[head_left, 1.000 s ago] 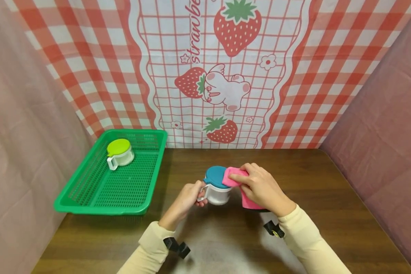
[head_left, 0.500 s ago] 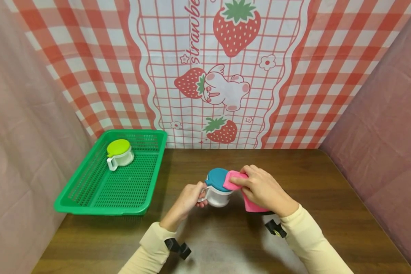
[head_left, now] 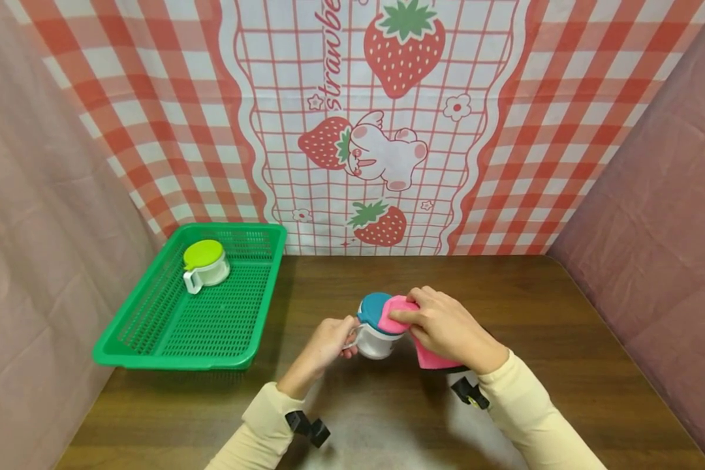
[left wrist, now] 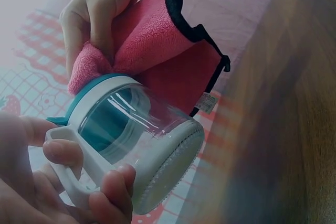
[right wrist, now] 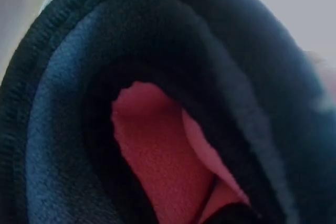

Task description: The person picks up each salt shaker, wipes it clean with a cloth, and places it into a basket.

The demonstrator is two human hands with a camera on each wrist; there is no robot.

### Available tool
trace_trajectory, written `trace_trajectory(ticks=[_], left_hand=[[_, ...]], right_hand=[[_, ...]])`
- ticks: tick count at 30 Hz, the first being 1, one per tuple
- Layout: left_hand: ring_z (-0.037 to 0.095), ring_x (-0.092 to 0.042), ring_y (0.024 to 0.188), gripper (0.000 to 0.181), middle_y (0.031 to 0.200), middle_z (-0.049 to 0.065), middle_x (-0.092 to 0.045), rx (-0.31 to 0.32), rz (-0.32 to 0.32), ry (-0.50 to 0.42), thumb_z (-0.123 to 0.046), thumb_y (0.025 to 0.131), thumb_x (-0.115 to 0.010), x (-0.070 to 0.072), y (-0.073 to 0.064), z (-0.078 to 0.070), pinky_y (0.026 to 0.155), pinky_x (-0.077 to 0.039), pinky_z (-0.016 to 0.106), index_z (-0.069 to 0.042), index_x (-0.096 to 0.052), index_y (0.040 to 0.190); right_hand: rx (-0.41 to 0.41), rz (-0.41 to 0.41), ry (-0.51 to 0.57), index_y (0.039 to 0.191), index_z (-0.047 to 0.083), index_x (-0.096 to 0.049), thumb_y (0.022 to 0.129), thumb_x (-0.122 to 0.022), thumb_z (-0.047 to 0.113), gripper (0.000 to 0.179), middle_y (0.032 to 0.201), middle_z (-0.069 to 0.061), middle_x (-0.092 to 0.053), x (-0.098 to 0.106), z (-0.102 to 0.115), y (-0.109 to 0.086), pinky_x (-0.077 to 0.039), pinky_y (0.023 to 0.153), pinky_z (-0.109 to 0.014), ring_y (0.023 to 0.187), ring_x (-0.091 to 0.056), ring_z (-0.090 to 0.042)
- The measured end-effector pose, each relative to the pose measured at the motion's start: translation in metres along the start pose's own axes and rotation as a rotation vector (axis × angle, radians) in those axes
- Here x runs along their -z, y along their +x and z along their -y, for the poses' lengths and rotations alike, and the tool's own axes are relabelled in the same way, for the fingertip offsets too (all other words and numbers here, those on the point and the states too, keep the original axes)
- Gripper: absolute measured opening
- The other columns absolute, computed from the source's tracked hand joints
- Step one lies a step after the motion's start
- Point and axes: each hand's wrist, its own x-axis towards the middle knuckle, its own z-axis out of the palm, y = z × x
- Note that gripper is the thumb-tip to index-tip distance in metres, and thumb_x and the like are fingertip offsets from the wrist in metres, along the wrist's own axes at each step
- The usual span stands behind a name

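Observation:
My left hand (head_left: pixel 331 341) grips the white handle of a clear seasoning jar (left wrist: pixel 144 124) with a blue flip lid (head_left: pixel 373 308). In the left wrist view the jar is tilted, its white base toward the lower right and several fingers curled through and around the handle. My right hand (head_left: pixel 446 326) pinches a pink cloth (left wrist: pixel 152 40) with black edging and presses it on the right part of the lid. The rest of the cloth hangs below that hand. Folds of the cloth (right wrist: pixel 163 150) fill the right wrist view and hide the fingers there.
A green plastic basket (head_left: pixel 263 307) stands at the left on the brown wooden table (head_left: pixel 540 365). Inside it, near the back, sits a similar jar with a lime-green lid (head_left: pixel 204 253). A strawberry-print checked curtain (head_left: pixel 382 156) hangs behind the table, with pink cloth (head_left: pixel 664 215) at the sides.
The jar and my left hand have shifted slightly right and toward me. The cloth has moved over the lid, first a little down and right, then back left, covering more of it.

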Motion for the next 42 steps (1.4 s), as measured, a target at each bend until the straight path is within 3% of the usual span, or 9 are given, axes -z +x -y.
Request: trace_trajectory(ticks=[11, 21, 28, 42], left_hand=[[0.008, -0.048, 0.048, 0.036, 0.051, -0.005, -0.045, -0.024, 0.001, 0.12, -0.026, 0.086, -0.048, -0.003, -0.001, 0.001, 0.052, -0.04, 0.022, -0.015, -0.044, 0.052], [0.008, -0.048, 0.047, 0.035, 0.051, -0.004, -0.051, -0.045, -0.022, 0.264, -0.027, 0.084, -0.049, -0.004, -0.004, -0.001, 0.048, -0.034, 0.021, -0.004, -0.056, 0.057], [0.007, -0.042, 0.047, 0.042, 0.049, -0.007, -0.048, -0.083, -0.008, 0.358, -0.033, 0.084, -0.052, -0.003, -0.007, -0.002, 0.048, -0.029, 0.022, 0.0, -0.062, 0.061], [0.009, -0.039, 0.047, 0.044, 0.047, -0.008, -0.046, -0.101, 0.028, 0.396, -0.034, 0.087, -0.049, -0.003, -0.008, -0.002, 0.047, -0.027, 0.024, -0.002, -0.06, 0.059]], right_hand=[[0.01, 0.033, 0.001, 0.1, 0.027, -0.074, 0.076, -0.071, 0.007, 0.032, 0.086, -0.002, -0.056, 0.0, 0.005, 0.004, -0.047, 0.066, -0.032, 0.077, -0.052, -0.018], [0.007, 0.033, 0.021, 0.101, 0.028, -0.074, 0.078, -0.068, 0.007, 0.031, 0.085, -0.001, -0.055, -0.001, 0.007, 0.008, -0.047, 0.066, -0.031, 0.076, -0.052, -0.017], [-0.019, 0.057, 0.026, 0.103, 0.029, -0.074, 0.08, -0.069, 0.009, 0.03, 0.085, -0.001, -0.055, -0.001, 0.007, 0.01, -0.047, 0.064, -0.031, 0.076, -0.051, -0.016], [-0.107, 0.11, 0.073, 0.108, 0.026, -0.074, 0.081, -0.069, 0.007, 0.033, 0.083, -0.002, -0.056, -0.003, 0.0, 0.011, -0.046, 0.064, -0.03, 0.075, -0.051, -0.015]])
